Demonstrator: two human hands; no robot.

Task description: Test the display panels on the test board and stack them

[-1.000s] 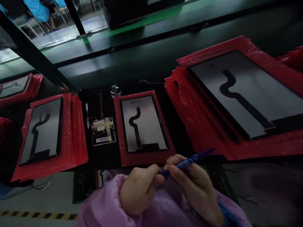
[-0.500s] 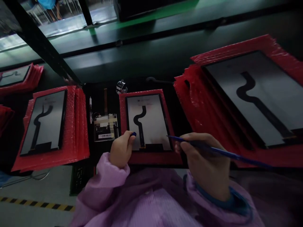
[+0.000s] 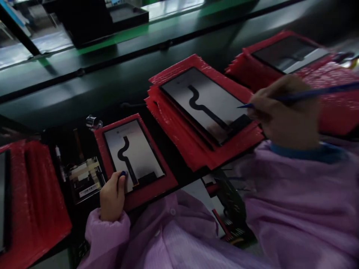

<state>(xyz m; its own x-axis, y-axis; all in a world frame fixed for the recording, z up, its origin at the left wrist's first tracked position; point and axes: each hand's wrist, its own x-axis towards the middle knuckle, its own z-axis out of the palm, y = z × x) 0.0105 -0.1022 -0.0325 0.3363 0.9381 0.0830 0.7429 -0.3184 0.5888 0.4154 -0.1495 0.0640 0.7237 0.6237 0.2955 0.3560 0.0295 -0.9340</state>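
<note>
My left hand (image 3: 112,196) is closed, thumb and fingers pinching a small blue piece (image 3: 122,173) at the lower left edge of the middle display panel (image 3: 146,151). That panel has a pale back and a wavy black flex cable (image 3: 126,158), and rests on a red bubble-wrap sleeve (image 3: 157,190). Held pen-fashion in my right hand (image 3: 291,116) is a slim blue pointed tool (image 3: 333,90). Its tip hovers by the right edge of a second panel (image 3: 179,95), which tops a stack of red bubble-wrap sleeves (image 3: 171,130). Contact there cannot be made out.
Left of the middle panel are a small circuit assembly (image 3: 85,177), a white pen (image 3: 59,160) and a shiny metal cylinder (image 3: 94,122). More red sleeves (image 3: 45,198) lie at far left. Another panel (image 3: 291,52) lies on sleeves at far right. A green rail runs behind.
The view has swung right. My right hand with the blue tool has moved from the middle panel to the right-hand panel. My left hand stays at the middle panel with its blue piece.
</note>
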